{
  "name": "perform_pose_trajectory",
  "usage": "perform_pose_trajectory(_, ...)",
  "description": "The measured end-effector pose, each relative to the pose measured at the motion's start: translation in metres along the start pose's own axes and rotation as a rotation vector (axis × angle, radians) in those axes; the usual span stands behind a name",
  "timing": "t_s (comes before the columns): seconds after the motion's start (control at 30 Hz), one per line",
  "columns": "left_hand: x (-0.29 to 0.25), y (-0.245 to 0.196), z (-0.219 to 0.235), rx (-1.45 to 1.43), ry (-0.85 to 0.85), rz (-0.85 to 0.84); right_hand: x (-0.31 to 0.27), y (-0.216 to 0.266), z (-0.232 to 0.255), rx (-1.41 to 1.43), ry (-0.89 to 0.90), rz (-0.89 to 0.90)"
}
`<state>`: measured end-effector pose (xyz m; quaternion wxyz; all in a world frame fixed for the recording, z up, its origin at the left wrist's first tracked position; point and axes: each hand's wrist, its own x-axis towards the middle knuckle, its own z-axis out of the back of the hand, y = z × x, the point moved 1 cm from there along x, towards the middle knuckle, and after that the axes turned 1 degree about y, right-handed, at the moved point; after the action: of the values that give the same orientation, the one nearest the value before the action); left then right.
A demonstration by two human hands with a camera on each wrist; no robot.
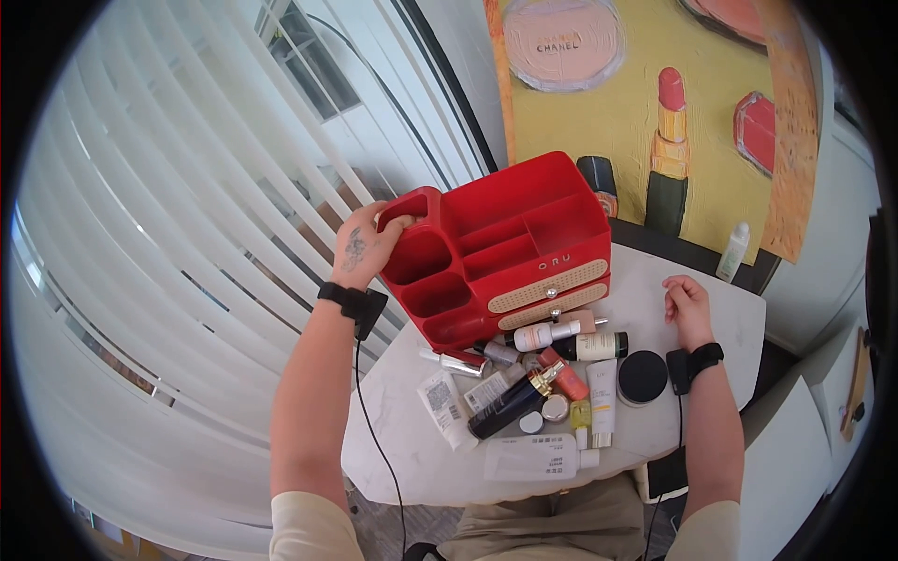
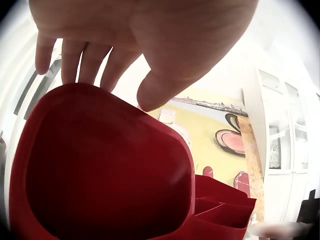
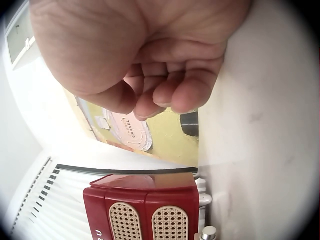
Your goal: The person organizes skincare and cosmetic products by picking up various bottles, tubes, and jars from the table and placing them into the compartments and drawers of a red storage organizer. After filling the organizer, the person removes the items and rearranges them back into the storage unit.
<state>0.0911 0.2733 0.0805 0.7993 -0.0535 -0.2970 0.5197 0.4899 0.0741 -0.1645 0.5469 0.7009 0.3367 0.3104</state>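
- Red cosmetics organizer [image 1: 519,238]: one, on the far side of the marble-topped table [image 1: 734,323], its front toward the person; whether the base lies fully flat, cannot tell.
- Left grip [image 1: 363,248]: grasping the organizer's rim at the far left corner, thumb one side, fingers the other. Likely chosen because a thin wall offers an easy pinch, good for steadying or shifting.
- Right grip [image 1: 690,313]: released, fingers loosely curled, holding nothing; near the black-lidded jar [image 1: 643,377], apart from the organizer.
- Organizer count: four cups down the left side, three bins beside them, two rattan drawer fronts, two knobs.
- Cosmetics lie bunched between organizer and person, presumably for reach. Singled out: one dark pump bottle [image 1: 510,407], one UV tube [image 1: 602,402], one clear white-capped bottle [image 1: 533,456], two small round jars [image 1: 555,407], two white tubes at left [image 1: 444,409]. Overlap prevents a sure total.
- One white-capped bottle [image 1: 734,252] stands separately, back right.
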Motion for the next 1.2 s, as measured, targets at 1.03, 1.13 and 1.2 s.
perform_pose_trajectory(1.03, -0.192, 0.158, -0.110, -1.506, 0.026, 0.761, -0.116, 0.064, -0.038, -0.819, 0.445, 0.008)
perform_pose_trajectory(1.13, -0.191, 0.151, -0.108, -1.461, 0.027, 0.729, -0.126, 0.073, -0.055, -1.108, 0.515, 0.120)
perform_pose_trajectory(1.2, -0.190, 0.152, -0.107, -1.435, 0.064, 0.719, -0.124, 0.073, -0.057, -1.118, 0.528, 0.153)
